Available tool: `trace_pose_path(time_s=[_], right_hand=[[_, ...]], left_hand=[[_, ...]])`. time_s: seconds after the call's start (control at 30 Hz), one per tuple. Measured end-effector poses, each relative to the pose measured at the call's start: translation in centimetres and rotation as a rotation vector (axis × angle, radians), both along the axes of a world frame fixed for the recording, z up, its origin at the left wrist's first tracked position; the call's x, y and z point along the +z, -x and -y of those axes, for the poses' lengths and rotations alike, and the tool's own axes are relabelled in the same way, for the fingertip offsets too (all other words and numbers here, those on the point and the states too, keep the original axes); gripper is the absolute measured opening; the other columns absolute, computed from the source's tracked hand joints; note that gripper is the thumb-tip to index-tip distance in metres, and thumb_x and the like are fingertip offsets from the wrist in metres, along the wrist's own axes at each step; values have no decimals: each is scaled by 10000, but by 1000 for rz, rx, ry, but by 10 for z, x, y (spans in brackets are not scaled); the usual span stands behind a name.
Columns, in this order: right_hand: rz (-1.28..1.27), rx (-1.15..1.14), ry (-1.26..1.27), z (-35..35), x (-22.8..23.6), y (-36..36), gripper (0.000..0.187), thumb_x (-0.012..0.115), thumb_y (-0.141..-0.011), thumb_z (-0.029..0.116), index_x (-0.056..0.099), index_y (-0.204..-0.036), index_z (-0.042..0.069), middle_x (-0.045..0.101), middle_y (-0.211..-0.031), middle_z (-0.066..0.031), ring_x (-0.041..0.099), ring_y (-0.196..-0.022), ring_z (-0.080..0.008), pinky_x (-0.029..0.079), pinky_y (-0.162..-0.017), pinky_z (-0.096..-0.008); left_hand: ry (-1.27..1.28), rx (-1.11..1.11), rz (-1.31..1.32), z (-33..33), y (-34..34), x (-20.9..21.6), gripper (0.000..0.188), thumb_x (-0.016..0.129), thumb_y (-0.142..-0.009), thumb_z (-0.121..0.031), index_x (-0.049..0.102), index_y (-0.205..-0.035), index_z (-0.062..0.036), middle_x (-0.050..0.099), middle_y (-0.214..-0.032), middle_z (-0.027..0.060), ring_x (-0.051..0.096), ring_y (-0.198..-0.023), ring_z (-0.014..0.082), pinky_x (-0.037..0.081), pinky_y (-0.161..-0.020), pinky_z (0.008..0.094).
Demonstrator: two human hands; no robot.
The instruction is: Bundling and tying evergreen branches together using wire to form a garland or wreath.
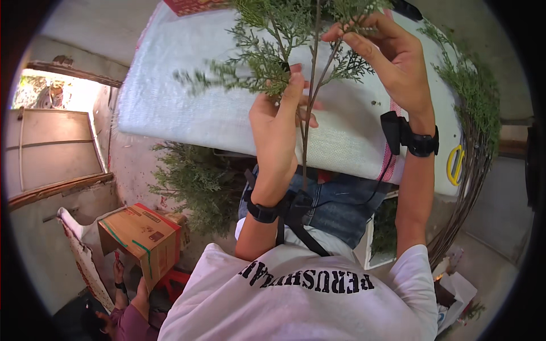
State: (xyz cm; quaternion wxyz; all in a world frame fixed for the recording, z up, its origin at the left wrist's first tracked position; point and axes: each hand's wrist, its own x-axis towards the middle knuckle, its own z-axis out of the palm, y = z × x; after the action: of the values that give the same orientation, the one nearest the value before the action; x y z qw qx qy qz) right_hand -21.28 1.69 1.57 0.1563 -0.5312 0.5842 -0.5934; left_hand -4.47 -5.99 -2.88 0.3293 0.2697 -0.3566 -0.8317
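Observation:
A leafy evergreen branch (306,128) with thin brown stems rises in front of me over a white woven-covered table (187,108). My left hand (278,122) is closed at its left side, the thumb up by a green sprig and the fingers reaching behind the stems. Higher and to the right, my right hand (395,59) pinches a twig near the branch's top with thumb and forefinger. Leaves partly hide both sets of fingertips. The branch's lower stem runs down past the table's near edge toward my lap.
Long-stemmed evergreen branches (475,108) lie along the table's right edge, beside a yellow scissor handle (455,165). More greenery (196,187) sits below the table on the left. A cardboard box (142,230) stands lower left, near another person (128,324). A red box (193,5) is at the far edge.

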Motion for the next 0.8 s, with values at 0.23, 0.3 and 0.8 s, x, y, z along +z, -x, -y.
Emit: trace_pose_path(time_s=[0.23, 0.3, 0.8], right_hand=[[-201, -119, -88, -20, 31, -21, 127, 603, -954, 63, 586, -1047, -21, 720, -998, -88, 671, -1007, -169, 492, -910, -288], [-176, -105, -58, -27, 39, -24, 129, 608, -947, 57, 581, -1047, -21, 721, -999, -85, 672, -1007, -176, 497, -901, -291], [-378, -13, 209, -69, 88, 19, 241, 633, -909, 43, 619, -1148, 13, 680, -1092, -101, 668, -1005, -198, 510, -897, -315]], left_hand=[[1167, 395, 331, -47, -47, 17, 214, 627, -903, -23, 553, -1101, 7, 592, -1026, 114, 602, -839, 226, 470, -775, 339], [1147, 360, 298, -51, -29, 34, 169, 606, -921, -34, 560, -1077, 9, 597, -1000, 125, 604, -848, 224, 472, -781, 335], [638, 61, 174, 8, -45, 93, 240, 474, -1037, -202, 566, -953, 4, 607, -785, 56, 613, -681, 151, 520, -625, 303]])
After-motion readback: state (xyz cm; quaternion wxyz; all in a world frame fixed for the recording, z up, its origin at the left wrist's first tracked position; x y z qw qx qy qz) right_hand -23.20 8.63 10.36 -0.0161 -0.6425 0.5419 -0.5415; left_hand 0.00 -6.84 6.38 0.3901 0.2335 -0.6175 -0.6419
